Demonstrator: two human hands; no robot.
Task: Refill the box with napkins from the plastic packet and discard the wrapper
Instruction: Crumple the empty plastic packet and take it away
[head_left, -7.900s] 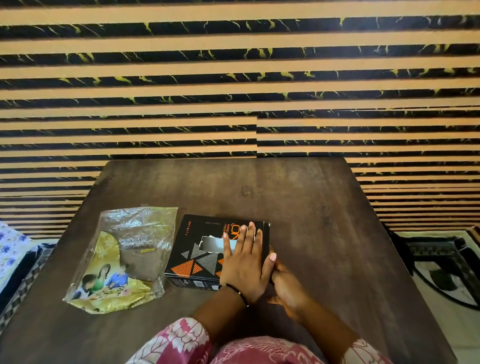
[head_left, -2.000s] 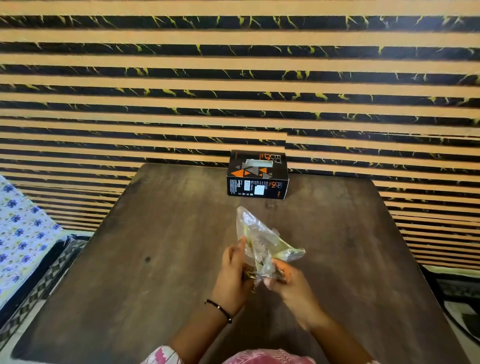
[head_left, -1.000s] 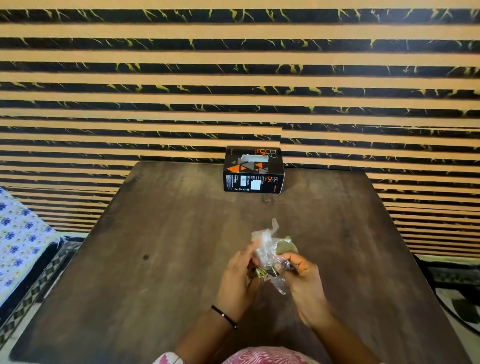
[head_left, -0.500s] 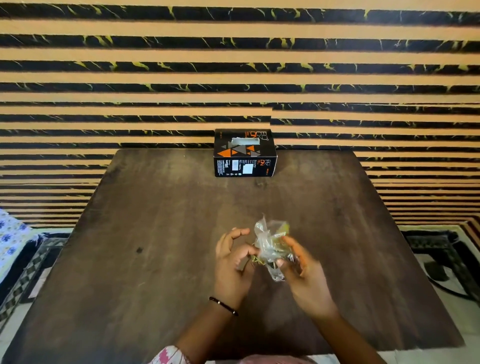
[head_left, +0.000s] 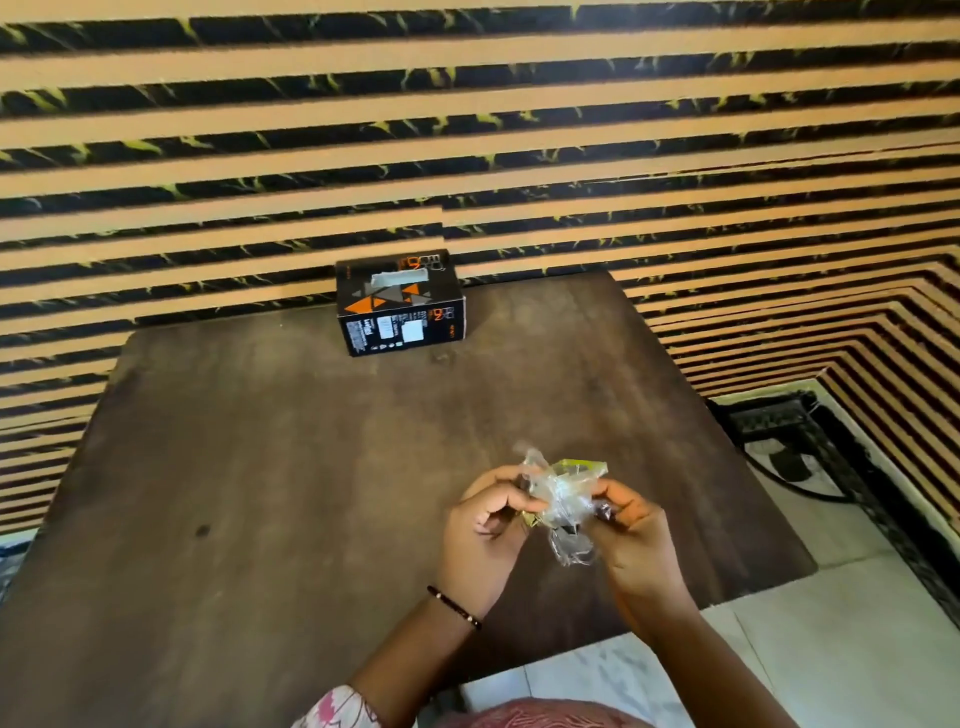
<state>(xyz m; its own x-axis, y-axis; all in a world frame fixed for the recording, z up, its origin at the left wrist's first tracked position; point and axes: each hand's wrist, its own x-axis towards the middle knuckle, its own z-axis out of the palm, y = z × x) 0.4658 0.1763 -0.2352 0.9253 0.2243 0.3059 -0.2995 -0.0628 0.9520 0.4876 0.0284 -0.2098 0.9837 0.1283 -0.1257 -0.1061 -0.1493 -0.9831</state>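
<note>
Crumpled-looking clear wrapper (head_left: 563, 496) between both hands, seemingly balled

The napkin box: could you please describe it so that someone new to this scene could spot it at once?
Start at the dark wooden table and go to its far edge, against the striped wall. The napkin box stands there alone, well away from both hands. It is black with orange and grey triangles and a slot on top, unlike the crumpled clear wrapper.
</note>
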